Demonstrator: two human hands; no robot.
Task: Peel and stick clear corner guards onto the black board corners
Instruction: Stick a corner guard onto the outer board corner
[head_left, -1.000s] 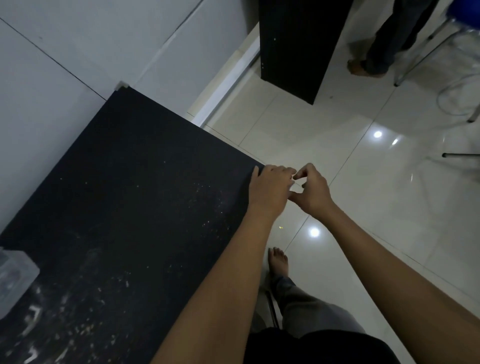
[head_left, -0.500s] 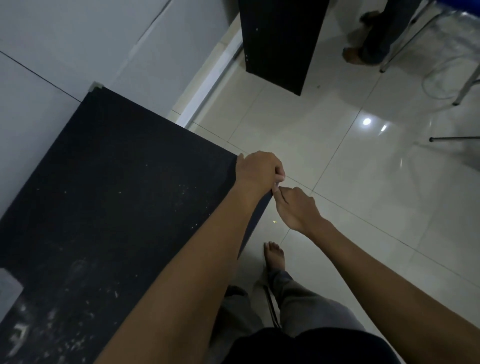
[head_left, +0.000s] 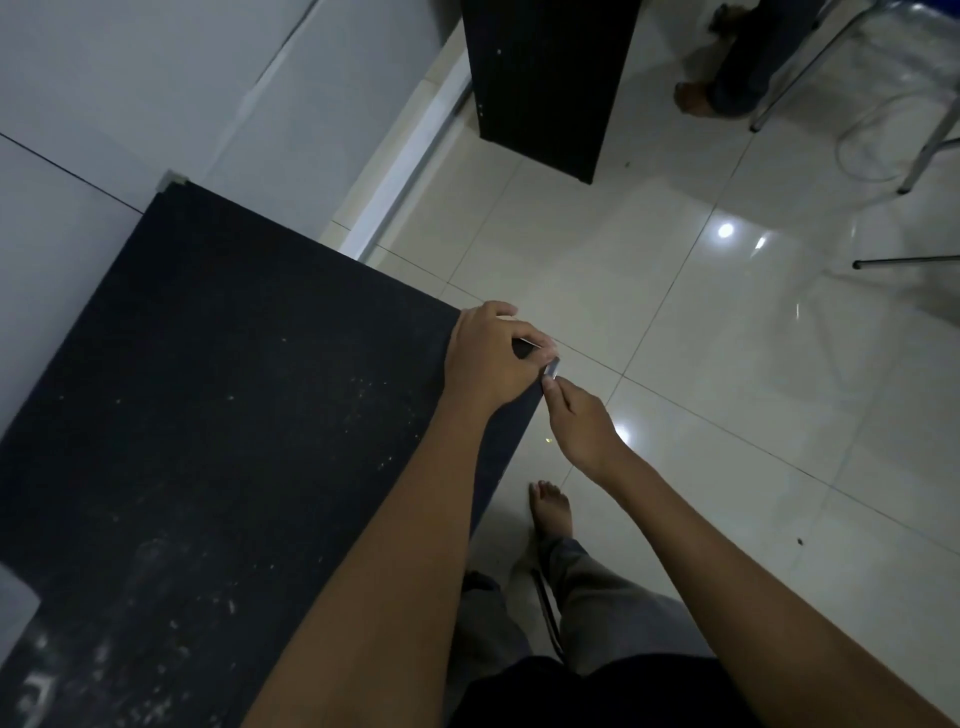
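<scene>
Clear corner guard pinched by curled left hand at board corner; right hand pinching its edge.

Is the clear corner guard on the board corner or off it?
On: the corner guard sits at the black board corner, pinched there by both hands.

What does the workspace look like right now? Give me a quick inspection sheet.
Surface: black board, dusty with pale specks, lying beside a grey wall.
Job's things: clear corner guard at the board's near-right corner; another guard already on the far-left corner.
Clutter: pale translucent object at the board's left edge, cut off by the frame.
Hands: left hand curled over the corner, pressing the guard; right hand pinching the guard's lower end with its fingers.
Cables: a thin loop on the floor by the chair legs; cable or hose, cannot tell.
Surroundings: glossy tiled floor, upright black panel, another person's foot.
</scene>
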